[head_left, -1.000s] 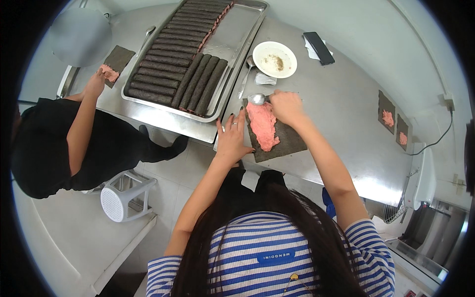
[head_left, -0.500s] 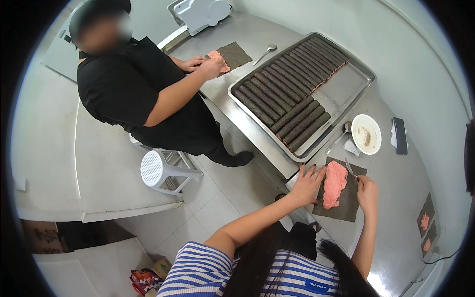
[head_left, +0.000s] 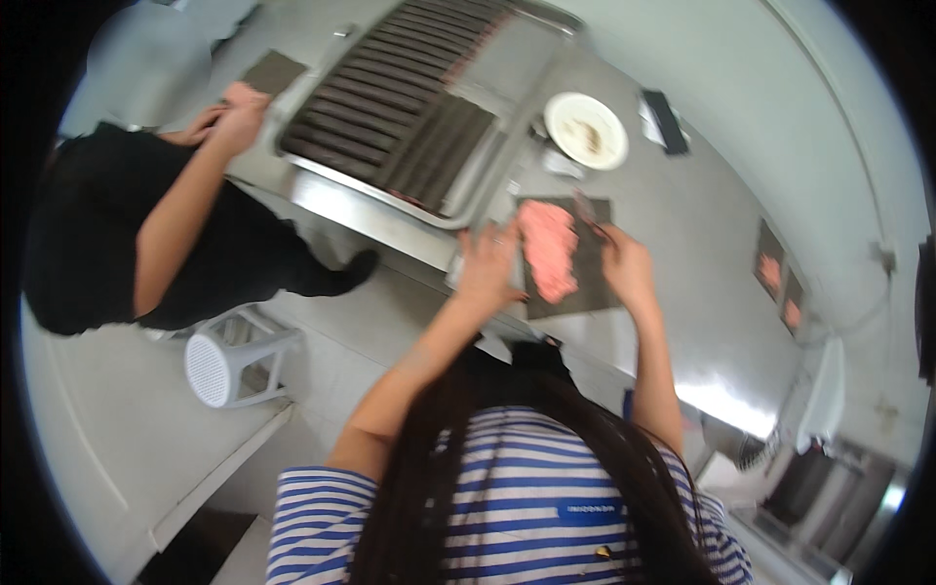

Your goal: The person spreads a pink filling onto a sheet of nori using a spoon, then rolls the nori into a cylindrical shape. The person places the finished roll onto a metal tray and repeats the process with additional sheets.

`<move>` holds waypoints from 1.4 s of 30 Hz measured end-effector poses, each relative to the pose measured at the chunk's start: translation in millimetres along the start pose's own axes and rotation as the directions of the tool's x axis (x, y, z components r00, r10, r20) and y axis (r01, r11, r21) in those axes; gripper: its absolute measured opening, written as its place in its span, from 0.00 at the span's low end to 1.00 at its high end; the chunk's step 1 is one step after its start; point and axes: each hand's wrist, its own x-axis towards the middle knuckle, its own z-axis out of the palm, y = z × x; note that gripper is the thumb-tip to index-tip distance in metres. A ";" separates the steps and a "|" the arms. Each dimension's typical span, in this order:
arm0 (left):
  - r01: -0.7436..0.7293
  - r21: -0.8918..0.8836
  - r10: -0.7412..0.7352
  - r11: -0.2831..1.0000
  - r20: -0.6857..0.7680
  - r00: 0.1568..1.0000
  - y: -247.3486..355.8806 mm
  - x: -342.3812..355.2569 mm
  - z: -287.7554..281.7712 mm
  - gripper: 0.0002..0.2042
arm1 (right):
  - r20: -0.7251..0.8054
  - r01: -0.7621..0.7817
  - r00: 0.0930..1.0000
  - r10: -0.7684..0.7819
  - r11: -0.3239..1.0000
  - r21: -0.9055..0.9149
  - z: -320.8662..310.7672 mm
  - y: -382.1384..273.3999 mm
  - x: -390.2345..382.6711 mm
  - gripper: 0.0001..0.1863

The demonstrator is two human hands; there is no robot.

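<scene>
Steel table: it spreads out [head_left: 702, 214] in front of me.
Steel tray: dark rolls fill much of it [head_left: 512, 63], beyond my left hand.
Dark sheet: flat on the table [head_left: 597, 278], between my hands.
White bowl: beyond the sheet [head_left: 606, 146].
My left hand: open [head_left: 487, 268], fingers spread at the sheet's left edge.
My right hand: closed around the spoon's handle [head_left: 629, 271].
Pink paste: a long patch [head_left: 550, 252] on the sheet's left part.
Spoon: blurred [head_left: 584, 207], right of the paste.
</scene>
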 end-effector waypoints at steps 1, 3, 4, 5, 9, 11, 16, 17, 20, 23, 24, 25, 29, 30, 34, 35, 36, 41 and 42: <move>0.027 0.007 -0.027 1.000 -0.007 1.000 2.7 -2.6 -4.7 0.60 | -0.003 -0.008 1.000 0.008 1.000 -0.018 1.6 1.8 -2.6 0.14; 0.044 0.032 -0.045 0.999 0.043 0.998 5.1 2.3 -8.3 0.60 | -0.077 0.082 0.993 -0.087 0.994 -0.067 7.3 13.3 -7.0 0.14; 0.042 0.045 -0.044 0.998 0.043 0.998 9.8 2.2 -6.9 0.60 | -0.091 0.095 0.990 -0.103 0.991 -0.095 6.7 14.9 -11.4 0.14; 0.027 0.049 -0.030 0.998 0.056 0.998 9.0 2.1 -10.3 0.60 | -0.062 0.062 0.995 -0.072 0.987 -0.147 9.2 10.2 -13.2 0.14; -0.011 0.047 0.009 0.999 0.047 0.999 3.4 1.7 -12.6 0.60 | 0.018 0.008 1.000 -0.002 0.937 -0.349 18.9 -10.7 -9.5 0.14; -0.015 0.032 0.014 0.999 0.021 1.000 1.4 0.9 -10.9 0.60 | 0.018 0.039 0.999 -0.035 0.899 -0.436 32.4 -19.9 -6.5 0.12; -0.010 0.040 0.008 0.999 0.046 0.999 2.3 4.8 -14.7 0.60 | -0.010 0.172 0.973 -0.232 0.747 -0.643 64.3 -21.7 -6.1 0.10; -0.017 0.045 0.013 0.999 0.071 0.997 2.8 2.5 -13.1 0.60 | -0.004 0.197 0.961 -0.275 0.697 -0.689 64.5 -21.3 -10.4 0.10; -0.008 0.071 0.004 0.997 0.055 0.998 0.2 1.4 -15.4 0.60 | 0.081 0.272 0.953 -0.292 0.708 -0.652 57.4 -24.9 -12.3 0.10; -0.001 0.060 -0.001 0.998 0.038 0.999 1.8 0.3 -14.3 0.59 | 0.132 0.291 0.956 -0.263 0.774 -0.563 34.0 -28.6 -7.7 0.08; 0.004 0.057 -0.006 0.998 0.043 0.999 0.7 -1.0 -15.3 0.59 | 0.148 0.319 0.947 -0.286 0.769 -0.554 25.2 -29.4 -3.4 0.07; 0.010 0.075 -0.014 0.997 0.050 0.999 0.3 -0.6 -15.6 0.59 | 0.164 0.348 0.936 -0.310 0.763 -0.544 15.2 -28.5 3.2 0.07; -0.006 0.109 -0.001 0.994 0.064 0.998 3.4 -0.1 -15.5 0.59 | 0.165 0.452 0.885 -0.434 0.724 -0.521 8.9 -19.8 32.2 0.06; -0.007 0.108 0.001 0.994 0.056 0.998 3.7 1.0 -15.9 0.59 | 0.169 0.499 0.856 -0.488 0.695 -0.518 11.9 -15.3 41.8 0.06; -0.028 0.095 0.025 0.995 0.031 0.999 3.8 -0.5 -16.2 0.58 | 0.161 0.498 0.857 -0.490 0.704 -0.506 21.3 -7.3 64.1 0.05; -0.027 0.096 0.025 0.995 0.029 0.999 3.5 0.4 -16.4 0.58 | 0.159 0.495 0.858 -0.488 0.703 -0.510 20.0 -8.4 68.7 0.04; -0.028 0.098 0.026 0.995 0.028 0.999 3.6 1.5 -16.5 0.58 | 0.156 0.490 0.860 -0.485 0.703 -0.516 18.3 -9.3 71.4 0.04; -0.029 0.095 0.026 0.995 0.031 0.999 3.2 0.7 -16.1 0.58 | 0.121 0.359 0.930 -0.348 0.785 -0.504 6.5 -14.7 72.4 0.05; -0.034 0.093 0.032 0.995 0.026 0.999 3.2 0.2 -15.8 0.58 | 0.100 0.341 0.937 -0.335 0.807 -0.482 2.4 -16.6 70.4 0.05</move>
